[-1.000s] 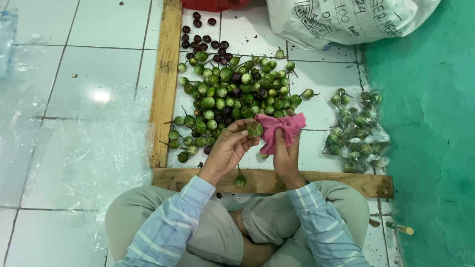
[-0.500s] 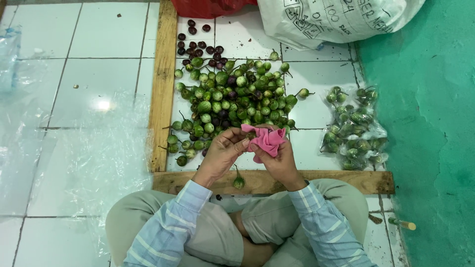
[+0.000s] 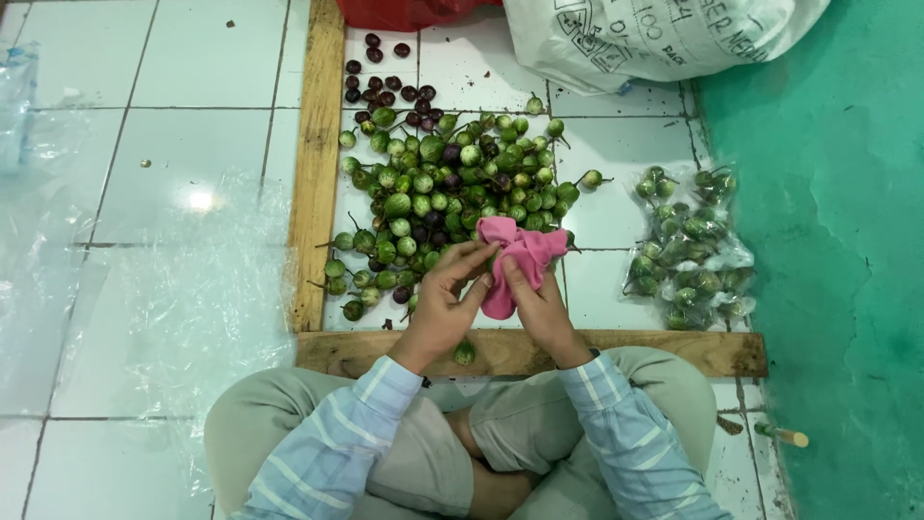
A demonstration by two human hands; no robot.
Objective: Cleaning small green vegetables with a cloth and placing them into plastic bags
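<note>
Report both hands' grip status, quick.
Left hand: closed on the crumpled pink cloth.
Right hand: closed on the same cloth.

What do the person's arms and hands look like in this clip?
Both arms wear long shirt sleeves in light blue with white stripes, cuffs reaching the wrists. The left hand and right hand are bare: no gloves, and no rings or watch that I can make out.
</note>
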